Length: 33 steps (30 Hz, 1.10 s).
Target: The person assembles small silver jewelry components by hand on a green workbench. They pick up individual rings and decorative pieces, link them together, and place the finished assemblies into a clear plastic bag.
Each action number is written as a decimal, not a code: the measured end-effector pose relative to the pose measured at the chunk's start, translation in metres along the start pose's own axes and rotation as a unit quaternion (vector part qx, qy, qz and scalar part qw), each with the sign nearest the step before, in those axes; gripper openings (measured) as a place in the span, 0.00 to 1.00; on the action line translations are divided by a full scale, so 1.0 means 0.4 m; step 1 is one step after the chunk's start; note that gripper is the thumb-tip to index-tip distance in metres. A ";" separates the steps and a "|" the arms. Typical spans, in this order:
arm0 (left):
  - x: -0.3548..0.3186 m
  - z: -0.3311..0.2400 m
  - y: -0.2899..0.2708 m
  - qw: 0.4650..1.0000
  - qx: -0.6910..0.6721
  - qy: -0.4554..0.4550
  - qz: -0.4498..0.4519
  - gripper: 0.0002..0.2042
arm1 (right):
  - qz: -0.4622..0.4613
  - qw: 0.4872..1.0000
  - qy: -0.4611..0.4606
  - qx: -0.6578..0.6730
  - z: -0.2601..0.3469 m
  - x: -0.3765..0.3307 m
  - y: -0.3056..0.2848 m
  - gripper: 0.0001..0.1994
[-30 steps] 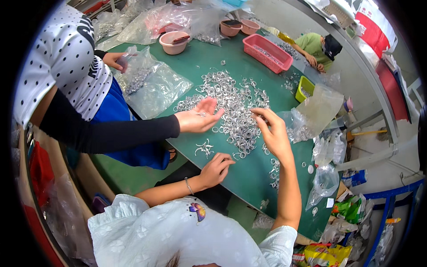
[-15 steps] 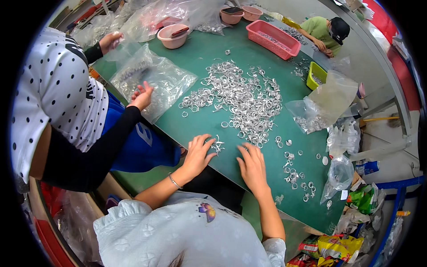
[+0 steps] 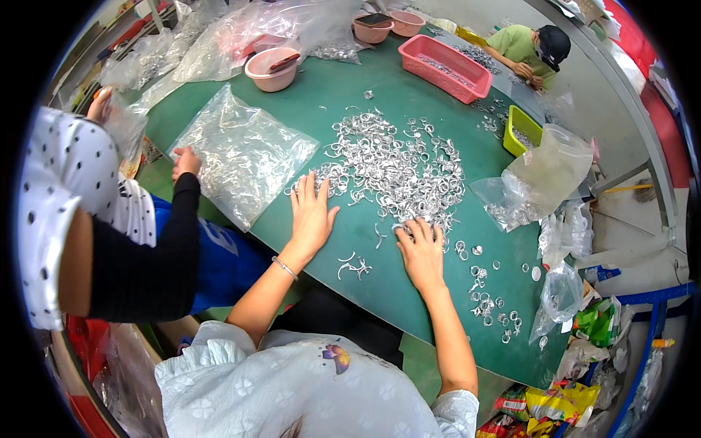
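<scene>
A large heap of small silver metal rings [image 3: 398,164] lies in the middle of the green table [image 3: 365,241]. My left hand [image 3: 312,212] rests flat, fingers spread, at the heap's near left edge. My right hand [image 3: 421,248] lies palm down at the heap's near edge, fingers on a few rings. Neither hand grips anything. A few bent silver pieces [image 3: 354,266] lie between my hands, near the table's front edge. Loose rings [image 3: 491,303] are scattered to the right of my right hand.
A person in a dotted top at the left holds a clear plastic bag [image 3: 244,153] of parts. Pink bowls [image 3: 272,69], a pink tray [image 3: 447,67] and a yellow-green bin [image 3: 522,131] stand farther back. Clear bags [image 3: 540,175] sit at the right. Another person [image 3: 529,47] works at the far side.
Both my hands have moved forward from the near table edge to the edge of the ring heap. The person at the left now grips the plastic bag's near corner.
</scene>
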<state>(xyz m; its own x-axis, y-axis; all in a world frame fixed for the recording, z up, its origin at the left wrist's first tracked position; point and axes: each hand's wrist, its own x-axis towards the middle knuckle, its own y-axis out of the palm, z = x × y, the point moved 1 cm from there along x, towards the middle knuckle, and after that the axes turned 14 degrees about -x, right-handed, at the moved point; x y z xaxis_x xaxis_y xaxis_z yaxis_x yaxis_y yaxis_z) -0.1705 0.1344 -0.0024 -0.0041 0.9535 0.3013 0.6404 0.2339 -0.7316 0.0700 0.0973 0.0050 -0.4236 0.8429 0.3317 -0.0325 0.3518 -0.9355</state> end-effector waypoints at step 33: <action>-1.008 0.715 -0.024 0.733 -0.287 -0.610 0.090 0.06 | 0.331 0.755 0.395 0.406 0.140 -0.743 -0.038 0.14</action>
<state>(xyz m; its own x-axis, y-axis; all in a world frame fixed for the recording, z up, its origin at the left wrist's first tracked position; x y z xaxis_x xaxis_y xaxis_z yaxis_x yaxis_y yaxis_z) -0.3947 -0.1981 -0.2919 -0.3398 0.5010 -0.7960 0.9311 0.2983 -0.2097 0.1457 -0.1816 -0.0861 0.0708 0.8173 -0.5718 -0.7304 -0.3479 -0.5877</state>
